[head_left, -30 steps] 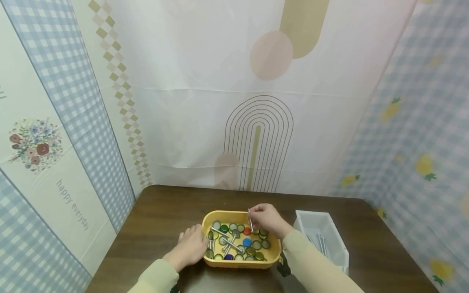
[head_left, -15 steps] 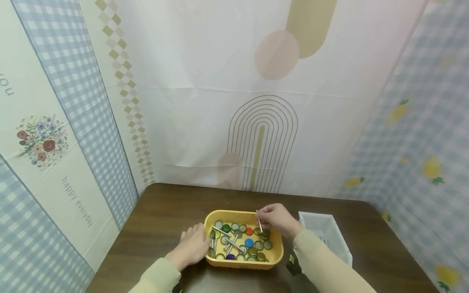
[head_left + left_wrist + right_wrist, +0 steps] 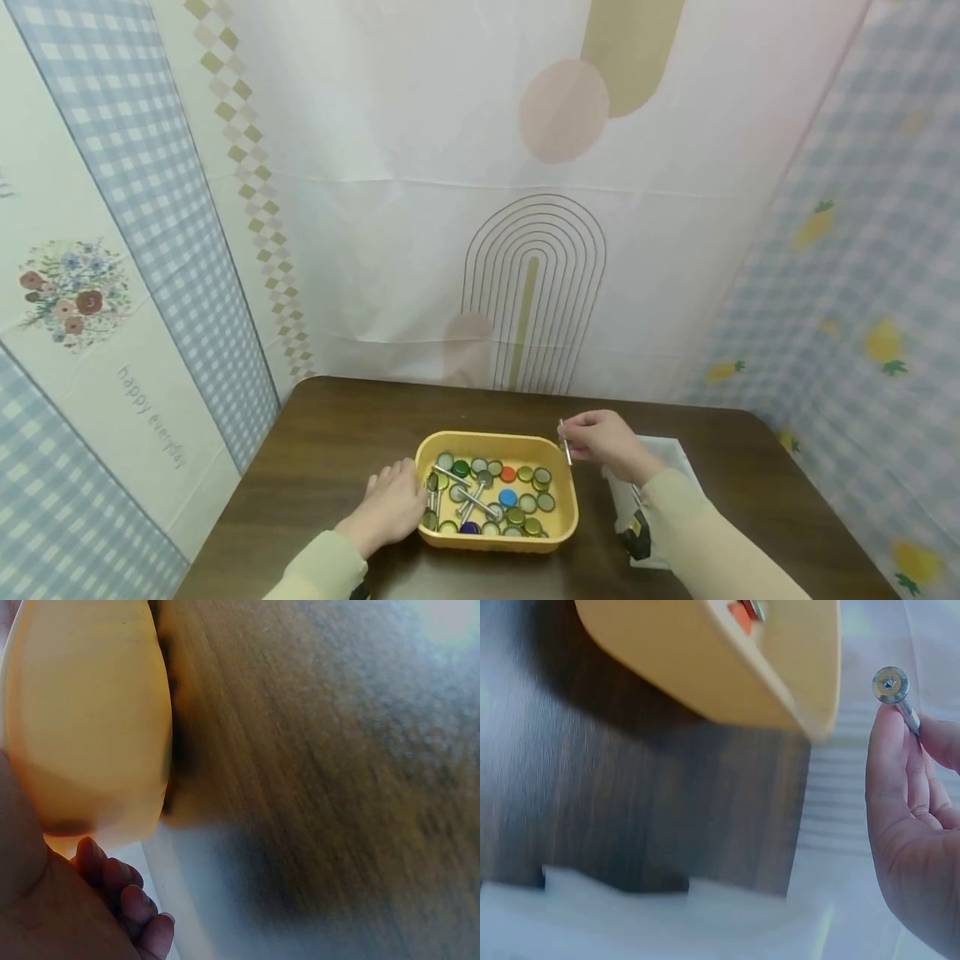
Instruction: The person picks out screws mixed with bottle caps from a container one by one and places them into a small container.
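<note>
My right hand (image 3: 609, 440) pinches a metal screw (image 3: 566, 442) between thumb and fingertips, over the right rim of a yellow plastic basket (image 3: 495, 542). In the right wrist view its round, recessed head (image 3: 890, 684) points toward the camera. Bottle caps in several colours, among them a blue cap (image 3: 507, 497), lie in the basket with several more screws (image 3: 477, 502) across them on the left. My left hand (image 3: 392, 502) rests against the basket's left side. Its fingers (image 3: 124, 877) lie loosely bent beside the basket wall in the left wrist view.
A white plastic bin (image 3: 678, 454) stands to the right of the basket, partly hidden by my right forearm. Both containers are on a dark wooden table (image 3: 352, 417). A patterned cloth (image 3: 390, 250) hangs behind the table's far edge.
My right hand has lifted the screw from above the caps and carried it right to the basket's right rim, nearer the white bin. The left hand stays at the basket's side.
</note>
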The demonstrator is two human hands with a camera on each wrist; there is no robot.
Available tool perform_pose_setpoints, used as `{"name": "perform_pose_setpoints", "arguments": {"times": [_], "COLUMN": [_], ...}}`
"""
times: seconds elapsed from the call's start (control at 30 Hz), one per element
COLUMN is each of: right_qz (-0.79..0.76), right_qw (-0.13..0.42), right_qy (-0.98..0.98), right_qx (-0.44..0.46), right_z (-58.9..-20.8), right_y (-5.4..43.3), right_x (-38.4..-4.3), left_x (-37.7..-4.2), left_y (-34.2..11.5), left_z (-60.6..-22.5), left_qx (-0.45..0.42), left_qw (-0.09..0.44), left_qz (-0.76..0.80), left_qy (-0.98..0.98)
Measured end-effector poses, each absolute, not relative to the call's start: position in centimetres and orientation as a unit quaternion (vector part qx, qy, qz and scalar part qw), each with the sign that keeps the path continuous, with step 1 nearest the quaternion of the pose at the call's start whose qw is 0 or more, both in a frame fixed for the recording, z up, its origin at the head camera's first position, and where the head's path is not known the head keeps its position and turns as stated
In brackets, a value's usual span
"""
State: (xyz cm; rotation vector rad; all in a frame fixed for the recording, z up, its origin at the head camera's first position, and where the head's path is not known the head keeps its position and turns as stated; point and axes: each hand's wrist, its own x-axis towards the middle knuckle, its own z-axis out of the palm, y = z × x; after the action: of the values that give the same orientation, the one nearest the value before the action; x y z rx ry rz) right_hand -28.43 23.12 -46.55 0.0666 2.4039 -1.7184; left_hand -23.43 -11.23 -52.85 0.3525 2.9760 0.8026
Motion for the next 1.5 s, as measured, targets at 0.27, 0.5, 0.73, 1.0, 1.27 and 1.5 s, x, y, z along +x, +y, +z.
{"name": "perform_pose_setpoints", "arguments": {"times": [0.27,0.5,0.73,1.0,1.27,1.5], "right_qz": [-0.565,-0.551,-0.525,-0.446,-0.311,-0.249], "right_qw": [0.085,0.089,0.104,0.088,0.062,0.045], "right_qy": [0.820,0.828,0.843,0.887,0.946,0.967], "right_qx": [0.028,0.047,0.065,0.080,0.060,0.026], "right_z": [-45.1,-45.0,-45.4,-47.6,-49.6,-50.5], "right_y": [27.3,30.8,32.9,33.5,33.3,32.9], "right_x": [-27.2,-26.4,-25.6,-25.3,-25.3,-24.6], "left_x": [-23.3,-23.3,-23.4,-23.4,-23.5,-23.5], "left_y": [-11.3,-11.3,-11.4,-11.4,-11.4,-11.4], "left_z": [-52.7,-52.7,-52.8,-52.9,-53.1,-53.0], "left_qx": [0.117,0.115,0.117,0.116,0.116,0.116], "left_qw": [0.013,0.018,0.022,0.018,0.023,0.025], "left_qz": [0.261,0.260,0.263,0.259,0.258,0.259], "left_qy": [0.958,0.958,0.958,0.959,0.959,0.959]}}
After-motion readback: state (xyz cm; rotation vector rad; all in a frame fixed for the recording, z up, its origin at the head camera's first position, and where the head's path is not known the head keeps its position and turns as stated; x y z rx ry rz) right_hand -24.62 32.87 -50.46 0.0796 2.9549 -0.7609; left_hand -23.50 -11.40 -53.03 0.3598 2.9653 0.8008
